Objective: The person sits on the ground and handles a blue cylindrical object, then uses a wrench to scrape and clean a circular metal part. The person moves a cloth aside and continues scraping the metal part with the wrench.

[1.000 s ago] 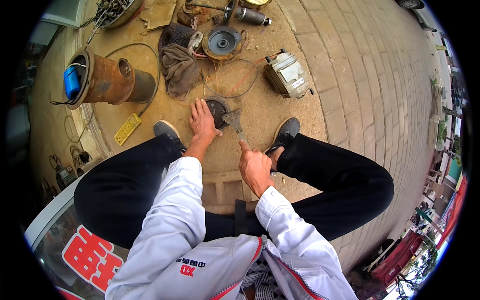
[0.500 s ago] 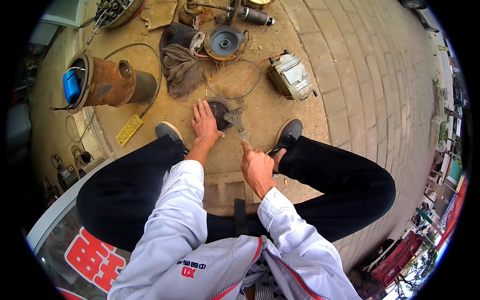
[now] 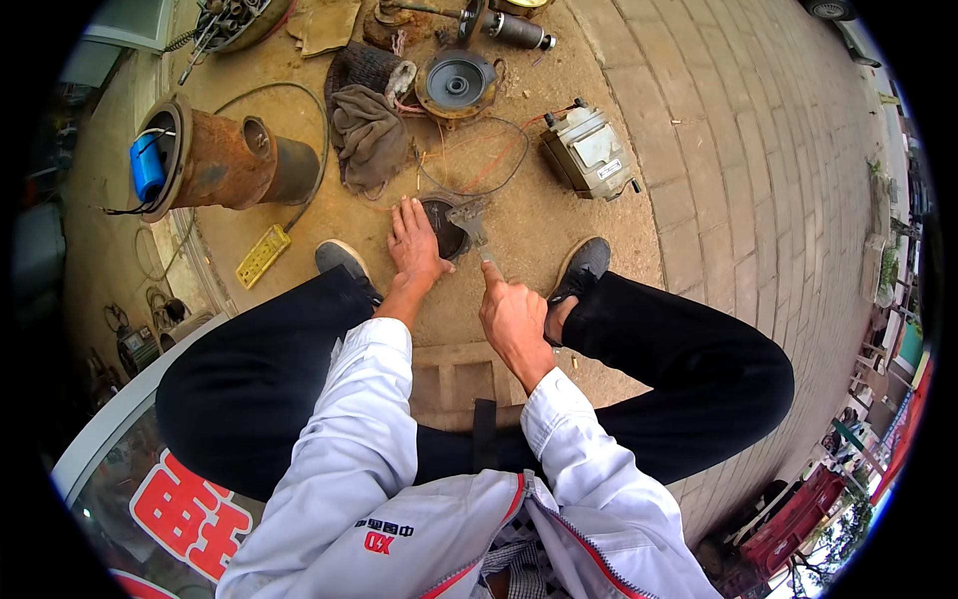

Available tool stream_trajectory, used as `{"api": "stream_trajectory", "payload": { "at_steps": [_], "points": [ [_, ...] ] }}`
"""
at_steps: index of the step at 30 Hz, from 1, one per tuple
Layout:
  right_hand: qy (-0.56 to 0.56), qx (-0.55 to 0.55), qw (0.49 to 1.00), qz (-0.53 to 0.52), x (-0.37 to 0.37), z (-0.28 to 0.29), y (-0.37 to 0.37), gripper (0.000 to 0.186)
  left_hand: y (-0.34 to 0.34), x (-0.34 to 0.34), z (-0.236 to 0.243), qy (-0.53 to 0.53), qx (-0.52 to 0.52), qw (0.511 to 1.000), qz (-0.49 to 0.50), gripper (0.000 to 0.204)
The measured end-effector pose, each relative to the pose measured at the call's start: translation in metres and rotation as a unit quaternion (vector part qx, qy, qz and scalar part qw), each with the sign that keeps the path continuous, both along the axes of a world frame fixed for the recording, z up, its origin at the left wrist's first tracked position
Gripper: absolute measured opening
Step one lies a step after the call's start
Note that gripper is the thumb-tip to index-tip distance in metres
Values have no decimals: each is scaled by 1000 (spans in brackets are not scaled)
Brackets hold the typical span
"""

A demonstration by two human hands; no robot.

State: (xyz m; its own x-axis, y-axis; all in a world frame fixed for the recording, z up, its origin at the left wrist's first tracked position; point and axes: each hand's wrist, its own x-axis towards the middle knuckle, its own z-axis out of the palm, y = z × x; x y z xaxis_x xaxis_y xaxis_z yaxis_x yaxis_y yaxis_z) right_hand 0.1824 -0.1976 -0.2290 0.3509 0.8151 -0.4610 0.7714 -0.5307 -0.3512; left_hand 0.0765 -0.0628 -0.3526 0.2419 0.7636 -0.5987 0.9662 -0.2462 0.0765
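Observation:
My left hand [image 3: 413, 245] rests with fingers stretched out along the left side of a dark round metal part [image 3: 444, 228], thumb at its lower edge. My right hand [image 3: 509, 314], index finger extended along the handle, is closed on a flat metal scraper [image 3: 469, 220], whose blade lies over the upper right of the round part. Just beyond are thin wires, a crumpled brown cloth [image 3: 364, 135], a round housing with a grey centre [image 3: 454, 85] and a boxy cream instrument [image 3: 589, 150].
A rusty cylinder [image 3: 230, 160] with a blue capacitor [image 3: 147, 168], a cable and a yellow power strip [image 3: 262, 257] lie left. A shaft [image 3: 514, 30], cardboard and a basin of parts [image 3: 239, 25] lie farther off. My legs flank my hands; brick paving [image 3: 738, 200] extends right.
The scraper's blade has moved slightly up the round part, away from me. My left hand stays beside that part. The whole view has shifted a little.

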Motion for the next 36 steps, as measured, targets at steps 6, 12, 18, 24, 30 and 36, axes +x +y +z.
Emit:
{"api": "stream_trajectory", "payload": {
  "at_steps": [6,12,18,24,30,36],
  "points": [
    [-5,26,1000,-11,4,-6,2,45,-1,0,-3,-3,5,1000,-8,145],
    [-20,15,1000,-10,-6,-4,-21,43,1,4,4,10,-3,1000,0,145],
    [-11,2,1000,-18,-3,0,-21,43,2,3,11,14,-13,1000,7,146],
    [0,3,1000,-30,4,-4,-12,46,-14,17,14,-13,-21,994,110,141],
    [-2,-10,1000,-20,0,0,-27,44,-14,16,9,1,-8,994,108,141],
    [-6,-18,1000,-16,0,6,-31,41,-11,16,7,-2,-4,993,121,140]
  ]
}}
